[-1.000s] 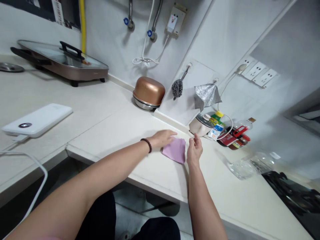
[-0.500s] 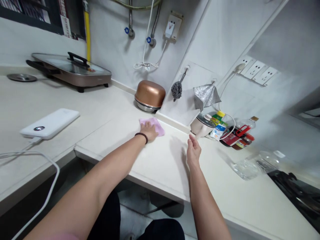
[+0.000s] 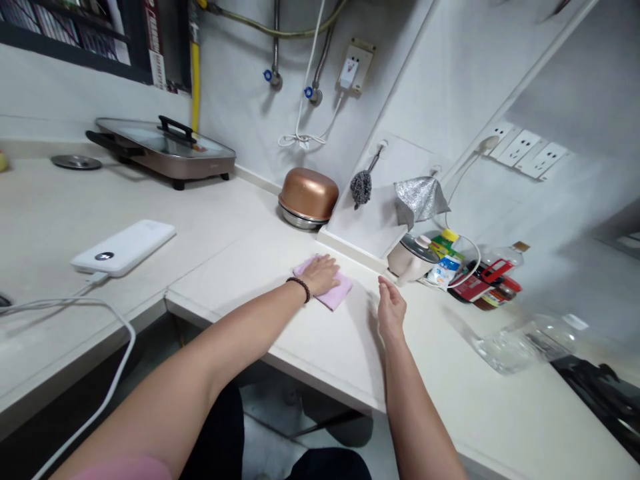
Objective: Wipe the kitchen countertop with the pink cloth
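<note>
Pink cloth (image 3: 334, 293) – under left hand (image 3: 320, 273), right hand (image 3: 391, 311) nr, empty

Head-worn view, single, close.
Looks forward and down past left hand (image 3: 320, 273) and right hand (image 3: 391, 312) onto corner countertop (image 3: 240, 233).

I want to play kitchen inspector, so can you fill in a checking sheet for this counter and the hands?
Surface: pale countertop, wraps round a corner.
Things in hand: pink cloth lies flat on the countertop, partly under the left hand.
Hands: left hand pressed flat on the cloth; right hand open beside it, holding nothing.
Clutter: upturned copper pot, small cooker, jars, clear bottle, power bank.
Cables: white cable runs from the power bank over the counter edge; coiled cord hangs on the wall.
Surroundings: lidded griddle, wall sockets, hanging scrubber.
</note>
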The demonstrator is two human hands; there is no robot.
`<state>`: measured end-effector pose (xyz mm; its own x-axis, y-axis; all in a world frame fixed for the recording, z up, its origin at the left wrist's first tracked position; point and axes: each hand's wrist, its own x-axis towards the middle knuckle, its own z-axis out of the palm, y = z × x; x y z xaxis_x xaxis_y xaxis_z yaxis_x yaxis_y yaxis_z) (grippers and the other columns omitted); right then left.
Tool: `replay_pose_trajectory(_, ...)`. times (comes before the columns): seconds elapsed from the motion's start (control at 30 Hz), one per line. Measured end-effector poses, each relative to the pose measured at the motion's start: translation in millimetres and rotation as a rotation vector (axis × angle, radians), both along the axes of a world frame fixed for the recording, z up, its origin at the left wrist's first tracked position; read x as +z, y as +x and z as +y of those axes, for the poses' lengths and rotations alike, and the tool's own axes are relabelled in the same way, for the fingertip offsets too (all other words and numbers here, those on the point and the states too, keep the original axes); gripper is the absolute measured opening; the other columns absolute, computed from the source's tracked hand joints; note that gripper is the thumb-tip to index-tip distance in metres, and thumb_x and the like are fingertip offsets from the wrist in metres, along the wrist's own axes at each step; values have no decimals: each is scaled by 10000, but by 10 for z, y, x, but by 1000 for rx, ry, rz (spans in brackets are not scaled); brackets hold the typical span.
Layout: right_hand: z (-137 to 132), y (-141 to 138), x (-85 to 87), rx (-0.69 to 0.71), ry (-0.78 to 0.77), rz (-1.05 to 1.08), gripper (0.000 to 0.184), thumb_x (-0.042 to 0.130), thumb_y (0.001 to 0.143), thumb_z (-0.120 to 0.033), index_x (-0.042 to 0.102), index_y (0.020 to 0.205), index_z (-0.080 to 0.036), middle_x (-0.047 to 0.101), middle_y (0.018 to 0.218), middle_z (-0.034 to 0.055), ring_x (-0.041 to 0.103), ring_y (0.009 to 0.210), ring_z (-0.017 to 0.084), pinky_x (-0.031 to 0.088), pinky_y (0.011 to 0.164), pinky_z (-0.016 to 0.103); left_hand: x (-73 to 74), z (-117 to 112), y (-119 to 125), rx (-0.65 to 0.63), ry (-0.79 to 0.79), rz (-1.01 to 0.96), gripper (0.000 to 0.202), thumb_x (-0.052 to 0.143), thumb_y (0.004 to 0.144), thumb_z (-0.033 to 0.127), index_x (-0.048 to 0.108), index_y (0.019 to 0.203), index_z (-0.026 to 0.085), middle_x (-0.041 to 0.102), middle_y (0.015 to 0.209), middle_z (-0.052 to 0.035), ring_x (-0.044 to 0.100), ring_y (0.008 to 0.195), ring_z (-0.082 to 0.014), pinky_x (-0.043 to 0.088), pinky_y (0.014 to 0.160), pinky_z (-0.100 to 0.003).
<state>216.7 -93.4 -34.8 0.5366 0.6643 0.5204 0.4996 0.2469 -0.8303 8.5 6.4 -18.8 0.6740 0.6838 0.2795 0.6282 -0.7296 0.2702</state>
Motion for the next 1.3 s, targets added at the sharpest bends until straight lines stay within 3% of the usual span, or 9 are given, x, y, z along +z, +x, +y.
replay_pose_trajectory(0.1,-3,0,-1,2,-11,13,475,561,850,-484,727,1160,-164,710,1225,112,624,1159,269,429,1031,425,-116,31,82,-77,-60,45,674,433,924,594,474,1458,186,372,1588,-144,241,1485,-307,121,1201,-511)
replay_pose_trajectory(0.33,11,46,-81,33,-66,26,477,569,841,-500,738,1135,-165,730,1178,113,656,1098,267,477,975,419,-134,355,-174,438,-174,15,858,412,872,667,321,1561,164,204,1649,-189,100,1530,-359,-7,1194,-580)
replay_pose_trajectory(0.6,61,41,-89,60,-45,50,456,591,823,-484,748,1113,-169,735,1163,106,663,1082,271,475,989,438,-95,395,-843,716,-92,38,738,390,937,506,265,1586,178,318,1603,-199,166,1494,-429,-19,1162,-609)
replay_pose_trajectory(0.73,61,28,-79,60,-49,54,453,592,818,-477,751,1107,-166,739,1151,108,663,1080,276,472,992,449,-79,294,-928,591,133,-65,556,323,960,257,419,1500,163,417,1530,-194,258,1448,-358,116,1159,-538)
replay_pose_trajectory(0.8,63,37,-89,56,-50,60,457,597,812,-479,752,1108,-166,740,1146,109,663,1076,277,476,986,448,-76,278,-928,522,135,-77,481,318,951,211,567,1359,163,501,1434,-195,336,1383,-341,215,1120,-508)
replay_pose_trajectory(0.9,71,64,-109,46,-47,69,465,606,803,-483,754,1108,-165,742,1140,110,668,1059,276,490,967,442,-78,320,-959,590,39,-90,379,403,932,264,662,1192,170,574,1294,-197,419,1273,-357,295,1047,-515)
replay_pose_trajectory(1.1,75,100,-131,51,-71,50,444,613,797,-487,762,1083,-183,747,1131,93,674,1057,274,507,942,422,-108,472,-1054,754,-53,-115,415,404,929,294,593,1274,161,552,1353,-185,418,1298,-336,280,1078,-525)
replay_pose_trajectory(1.2,72,103,-137,59,-84,53,420,620,792,-492,769,1056,-201,752,1125,79,682,1046,267,520,923,404,-126,523,-1067,809,-122,-59,510,370,932,312,500,1402,161,452,1509,-164,290,1431,-343,142,1158,-595)
replay_pose_trajectory(1.3,84,96,-146,79,-90,59,406,619,798,-492,766,1045,-207,747,1141,79,683,1050,265,525,926,407,-136,547,-1091,736,-159,28,612,337,944,372,378,1514,155,275,1635,-138,143,1510,-350,47,1184,-618)
